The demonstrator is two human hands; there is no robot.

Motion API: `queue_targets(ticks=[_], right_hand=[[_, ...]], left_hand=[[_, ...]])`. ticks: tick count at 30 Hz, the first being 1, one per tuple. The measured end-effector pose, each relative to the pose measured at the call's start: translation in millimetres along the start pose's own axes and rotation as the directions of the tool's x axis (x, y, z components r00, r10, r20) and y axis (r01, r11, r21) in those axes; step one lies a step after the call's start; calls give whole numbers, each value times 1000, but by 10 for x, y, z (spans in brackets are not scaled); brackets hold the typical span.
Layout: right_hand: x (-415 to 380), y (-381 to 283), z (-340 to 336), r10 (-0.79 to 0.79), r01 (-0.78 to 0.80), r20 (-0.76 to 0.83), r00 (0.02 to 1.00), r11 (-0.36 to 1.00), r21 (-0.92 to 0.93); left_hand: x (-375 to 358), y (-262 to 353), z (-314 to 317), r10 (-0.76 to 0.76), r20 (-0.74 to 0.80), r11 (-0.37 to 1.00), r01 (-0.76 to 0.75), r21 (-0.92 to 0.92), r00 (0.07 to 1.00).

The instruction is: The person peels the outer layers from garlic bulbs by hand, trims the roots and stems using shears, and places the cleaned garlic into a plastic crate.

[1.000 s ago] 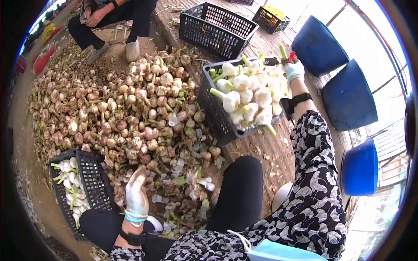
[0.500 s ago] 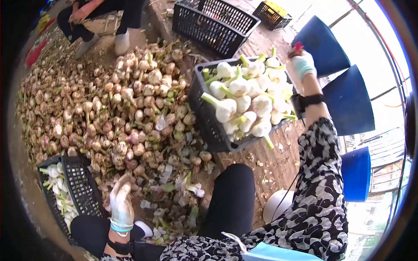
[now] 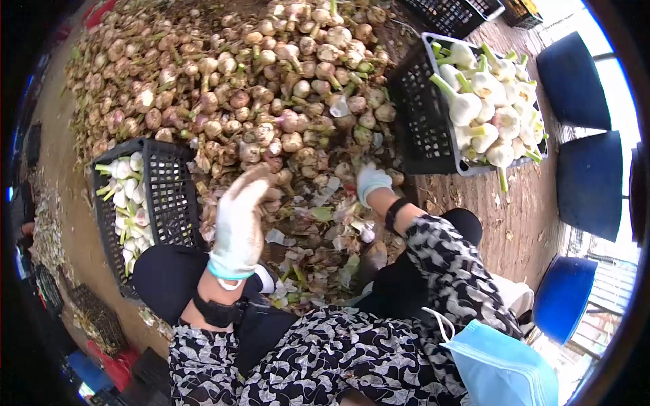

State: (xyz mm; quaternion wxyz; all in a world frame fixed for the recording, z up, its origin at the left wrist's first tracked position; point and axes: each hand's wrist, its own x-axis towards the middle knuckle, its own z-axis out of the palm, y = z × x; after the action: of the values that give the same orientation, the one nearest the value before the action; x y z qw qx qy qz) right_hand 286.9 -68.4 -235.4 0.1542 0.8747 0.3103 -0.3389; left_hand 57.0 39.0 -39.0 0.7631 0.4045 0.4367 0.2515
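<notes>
My left hand (image 3: 240, 213), in a whitish glove with a turquoise cuff, reaches over the near edge of the pile of unpeeled garlic bulbs (image 3: 271, 88). Its fingers are stretched out and appear to hold nothing. Low over the loose garlic skins (image 3: 325, 223) is my right hand (image 3: 374, 181), gloved too and slightly blurred. Its fingers look curled, with a small bit of red beside them that I cannot make out. To the right stands a black crate (image 3: 420, 108) heaped with cleaned white garlic bulbs (image 3: 497, 101).
A second black crate (image 3: 169, 196) with trimmed garlic (image 3: 128, 203) stands left of my knee. Blue tubs (image 3: 589, 183) line the right side. Another black crate (image 3: 450, 15) is at the top. A blue face mask (image 3: 504, 365) hangs low in view.
My right hand has come from beside the full crate, near the blue tubs, back to the pile's near edge. My left hand has lifted and stretched forward. The view has turned downward and left.
</notes>
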Motion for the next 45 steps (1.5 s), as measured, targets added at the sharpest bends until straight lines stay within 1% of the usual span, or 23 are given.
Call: queue_targets(ticks=[1,3,7,9,10,11,13,15,17,18,19,21,23,24,27,29,32,35,37,40,41,43,45], right_hand=[[278,93,212,-109,144,172,979,968,-207],[46,83,145,20,-38,-104,994,984,-173],[253,280,157,63,-63,-93,994,998,9],[504,294,-39,53,-120,127,991,788,604],[206,230,-280,-243,220,-95,965,563,797],[-340,115,-678,-440,498,-373,817,210,842],[-1347,-150,-1359,-589,687,-421,689,346,639],[-1876,-252,-1590,-780,962,-565,268,248,113],[-2034,-366,-1479,-788,974,-587,185,225,5],[-2065,-414,-1429,-690,983,-701,178,154,98],[-2081,-449,-1373,-577,982,-797,181,64,176],[-2011,-407,-1175,-171,847,-832,527,23,532],[-1958,-390,-957,-201,439,-514,834,-324,838],[-2021,-433,-880,-278,241,-356,892,-373,896],[-2129,-629,-666,-352,333,-429,832,-302,893],[-2090,-696,-621,-177,454,-536,825,-356,817],[-2130,-658,-793,-176,433,-505,845,-328,839],[-2126,-721,-795,-120,656,-675,728,-161,737],[-2136,-676,-846,-154,549,-572,806,-168,819],[-2194,-519,-966,-362,692,-634,684,46,720],[-2227,-491,-975,-360,690,-632,686,47,722],[-2262,-455,-974,-428,447,-523,737,-271,852],[-2218,-466,-940,-449,406,-507,736,-307,861]], left_hand=[[-22,6,-7,2,69,1000,-4,27,998],[-26,-79,-2,52,56,995,-57,85,997],[-79,-53,-18,25,80,997,-30,73,996],[-91,-44,-42,24,72,997,-30,71,997],[-97,-25,-48,22,64,997,-27,75,998],[-107,4,-46,29,64,997,-34,74,997],[-124,93,-24,-104,129,981,80,179,986],[-164,140,25,0,194,945,-64,321,981],[-198,123,99,30,467,995,-73,75,884],[-211,37,143,26,380,989,-80,127,924],[-212,34,114,35,381,987,-92,134,924],[-199,83,48,-7,311,948,105,-302,951],[-140,99,46,-90,220,818,199,-540,971],[-128,82,104,26,162,862,60,-503,986],[-66,-123,10,288,363,957,-270,-103,886],[-258,21,66,295,330,946,-322,31,897],[-395,107,117,564,356,678,-664,314,745],[-385,71,87,698,397,450,-796,404,596],[-390,77,46,692,375,454,-776,438,617],[-410,97,17,646,371,553,-743,376,668],[-416,104,14,653,386,535,-758,373,651],[-406,101,2,660,400,521,-771,366,636],[-378,100,-22,679,405,493,-789,368,613]])
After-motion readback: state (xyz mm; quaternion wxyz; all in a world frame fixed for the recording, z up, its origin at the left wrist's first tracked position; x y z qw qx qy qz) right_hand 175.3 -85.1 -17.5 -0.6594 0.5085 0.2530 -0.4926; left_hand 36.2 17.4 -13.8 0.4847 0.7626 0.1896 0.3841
